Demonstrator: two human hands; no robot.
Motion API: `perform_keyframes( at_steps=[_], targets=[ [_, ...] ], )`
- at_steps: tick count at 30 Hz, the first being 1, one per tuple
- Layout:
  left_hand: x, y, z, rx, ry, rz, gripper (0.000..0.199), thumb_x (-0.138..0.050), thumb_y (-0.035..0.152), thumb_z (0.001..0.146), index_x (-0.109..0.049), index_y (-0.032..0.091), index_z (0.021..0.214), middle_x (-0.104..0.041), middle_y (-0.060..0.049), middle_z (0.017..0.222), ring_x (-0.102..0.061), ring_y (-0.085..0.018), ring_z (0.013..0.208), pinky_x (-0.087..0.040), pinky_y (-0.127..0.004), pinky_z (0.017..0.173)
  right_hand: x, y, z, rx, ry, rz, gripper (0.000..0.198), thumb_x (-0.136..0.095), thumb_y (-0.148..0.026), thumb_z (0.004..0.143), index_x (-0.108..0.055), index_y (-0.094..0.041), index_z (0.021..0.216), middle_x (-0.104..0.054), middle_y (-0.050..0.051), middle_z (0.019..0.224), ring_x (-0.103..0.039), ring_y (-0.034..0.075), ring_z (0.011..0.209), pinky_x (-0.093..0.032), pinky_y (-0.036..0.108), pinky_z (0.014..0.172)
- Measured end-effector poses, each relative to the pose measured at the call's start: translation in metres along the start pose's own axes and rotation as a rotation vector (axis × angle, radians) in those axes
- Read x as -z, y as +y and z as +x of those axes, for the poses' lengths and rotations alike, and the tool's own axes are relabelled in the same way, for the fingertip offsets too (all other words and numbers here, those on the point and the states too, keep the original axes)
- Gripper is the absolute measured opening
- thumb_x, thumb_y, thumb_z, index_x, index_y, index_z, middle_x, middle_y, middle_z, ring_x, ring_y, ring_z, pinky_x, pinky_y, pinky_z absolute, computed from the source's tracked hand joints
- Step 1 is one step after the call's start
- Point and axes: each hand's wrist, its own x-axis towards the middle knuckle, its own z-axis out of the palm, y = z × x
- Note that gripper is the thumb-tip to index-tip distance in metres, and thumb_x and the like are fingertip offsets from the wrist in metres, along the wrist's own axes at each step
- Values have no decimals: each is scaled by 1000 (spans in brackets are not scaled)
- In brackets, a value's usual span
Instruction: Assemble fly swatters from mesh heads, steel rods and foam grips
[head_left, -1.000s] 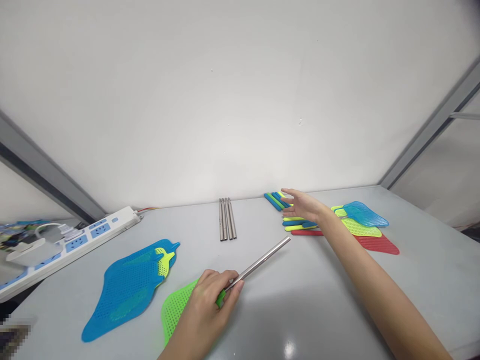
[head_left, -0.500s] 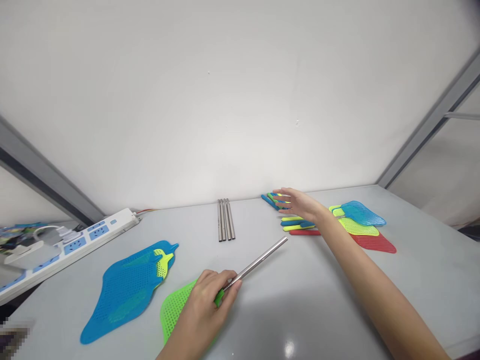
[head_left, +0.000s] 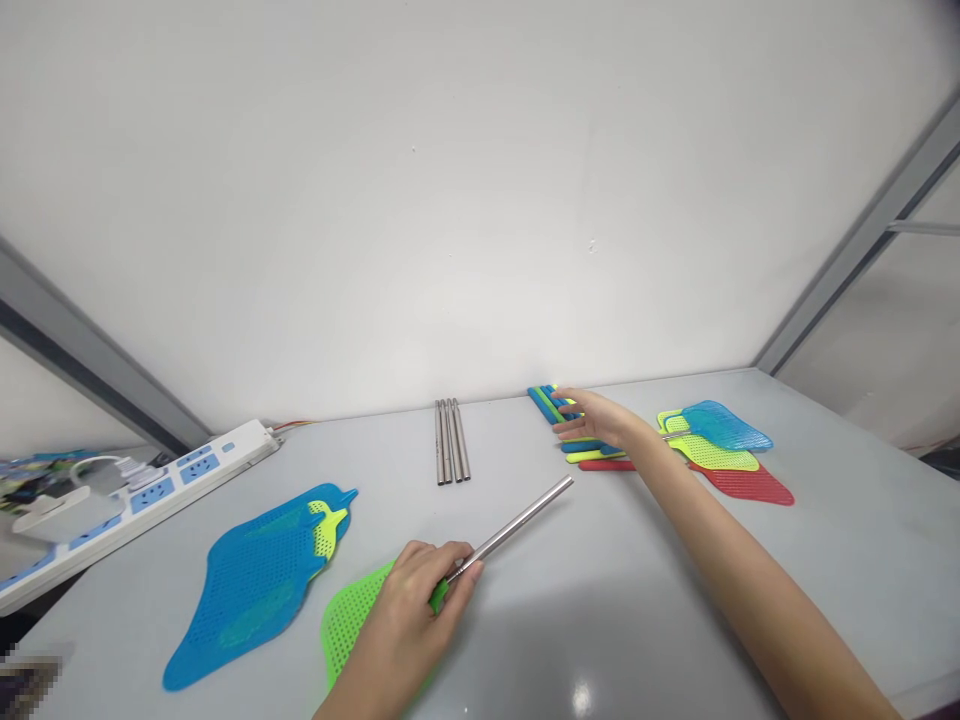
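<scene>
The left hand grips the neck of a green mesh head, thumb and fingers closed where a metal rod comes out of it. The rod's free end points away from the person and to the right. The right hand is open, fingers apart, at a group of blue, green and yellow handles by the wall — whether it touches them I cannot tell. Beneath that hand and forearm lie swatters with yellow, blue and red handles; their blue head, yellow head and red head overlap on the right. Between the handles and the left side, four metal tubes lie side by side. Farther left are stacked blue mesh heads with a small yellow part showing, then a white power strip along the table's edge.
</scene>
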Motion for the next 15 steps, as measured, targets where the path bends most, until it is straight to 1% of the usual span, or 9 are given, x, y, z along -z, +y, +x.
perform_keyframes(
  at_steps=[3,6,11,15],
  targets=[
    [1,0,1,13,-15,-2,19,-40,34,80,-55,24,86,-58,0,74,-52,-14,72,-44,-24,63,-2,0,0,-9,-3,74,45,-60,-37,63,-46,-19,103,-41,11,115,-58,20,81,-49,30,68],
    [1,0,1,14,-12,-1,18,-40,34,80,-55,24,86,-58,1,75,-52,-13,72,-43,-24,64,-5,0,0,-13,-5,140,38,-59,-32,65,-47,-19,98,-44,9,108,-57,17,84,-49,25,68],
    [0,0,1,21,-12,-3,18,-40,35,80,-54,24,86,-57,1,74,-52,-13,73,-43,-24,63,-8,2,1,0,-20,153,27,-59,-25,64,-50,-17,88,-46,7,97,-55,13,81,-48,23,70],
    [0,-1,0,22,-25,-5,19,-40,35,80,-54,24,86,-57,1,74,-52,-13,73,-42,-24,64,-8,2,1,15,-18,155,19,-58,-25,66,-52,-16,81,-47,7,90,-54,12,78,-47,21,70]
  ],
)
